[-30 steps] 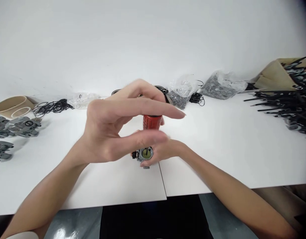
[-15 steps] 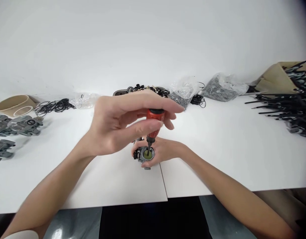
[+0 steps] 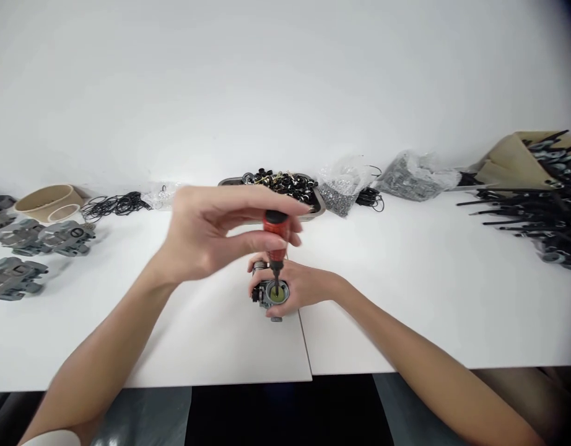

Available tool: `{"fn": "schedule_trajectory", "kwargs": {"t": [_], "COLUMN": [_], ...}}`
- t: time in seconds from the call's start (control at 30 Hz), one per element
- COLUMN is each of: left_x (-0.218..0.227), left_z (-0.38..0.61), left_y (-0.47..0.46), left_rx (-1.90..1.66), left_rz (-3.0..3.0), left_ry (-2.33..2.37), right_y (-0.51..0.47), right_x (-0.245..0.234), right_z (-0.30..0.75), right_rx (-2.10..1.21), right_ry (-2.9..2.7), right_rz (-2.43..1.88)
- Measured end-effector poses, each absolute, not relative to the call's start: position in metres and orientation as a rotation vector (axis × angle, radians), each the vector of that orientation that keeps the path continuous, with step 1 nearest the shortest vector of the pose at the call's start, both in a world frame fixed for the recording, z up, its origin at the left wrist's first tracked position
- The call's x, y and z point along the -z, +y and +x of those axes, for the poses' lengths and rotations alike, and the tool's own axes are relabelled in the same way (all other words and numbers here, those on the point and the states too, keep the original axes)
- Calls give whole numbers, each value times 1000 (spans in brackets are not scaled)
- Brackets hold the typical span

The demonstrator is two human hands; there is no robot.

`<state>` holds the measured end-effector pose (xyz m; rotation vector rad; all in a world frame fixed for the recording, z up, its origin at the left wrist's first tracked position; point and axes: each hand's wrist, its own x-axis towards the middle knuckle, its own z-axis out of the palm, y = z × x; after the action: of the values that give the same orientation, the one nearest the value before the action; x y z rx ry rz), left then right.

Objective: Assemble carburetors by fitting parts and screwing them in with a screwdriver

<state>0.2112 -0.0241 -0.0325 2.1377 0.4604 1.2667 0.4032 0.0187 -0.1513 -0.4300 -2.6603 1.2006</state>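
Note:
My left hand [image 3: 199, 232] is closed around the red handle of a screwdriver [image 3: 275, 241], thumb on the near side and fingers over the far side. The screwdriver stands nearly upright, its tip down at the yellowish round plate [image 3: 280, 295] inside a carburetor's bore. Whether the tip sits in a screw is too small to tell. My right hand [image 3: 308, 286] grips the grey metal carburetor [image 3: 264, 296] from the right and steadies it on the white table [image 3: 211, 347]. Part of the carburetor is hidden under those fingers.
Several carburetors [image 3: 17, 277] stand at the left by a tan bowl [image 3: 51, 199] and black rings [image 3: 118, 204]. Behind my hands is a tray [image 3: 320, 201] of small parts. Plastic bags [image 3: 415, 176] and a tan container [image 3: 511, 164] with black cable-like parts [image 3: 522, 214] lie right.
My left hand has shifted slightly left, and the screwdriver has become more upright. My right hand keeps its hold on the carburetor. The camera view has moved a little.

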Motion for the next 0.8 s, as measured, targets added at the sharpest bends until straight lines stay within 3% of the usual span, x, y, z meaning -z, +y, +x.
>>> {"fn": "schedule_trajectory", "kwargs": {"t": [0.13,0.23,0.37,0.47,0.8], "left_x": [29,58,125,159,192], "left_z": [173,155,150,151,149], "left_y": [3,20,29,32,37], "left_rx": [-1722,-2076,-1688,-1476,-1156], "left_rz": [2111,1780,1397,1427,1663], "left_ry": [508,755,1272,1331,1548], "right_y": [20,17,3,-12,-28], "right_x": [155,148,126,116,104], "right_z": [403,404,411,415,445], "right_rx": [-1286,-1290,-1133,-922,-709], "right_ry": [-2647,-2633,-2636,-2711,-2717], "right_rz": [-413,-474,-619,-682,-984]}}
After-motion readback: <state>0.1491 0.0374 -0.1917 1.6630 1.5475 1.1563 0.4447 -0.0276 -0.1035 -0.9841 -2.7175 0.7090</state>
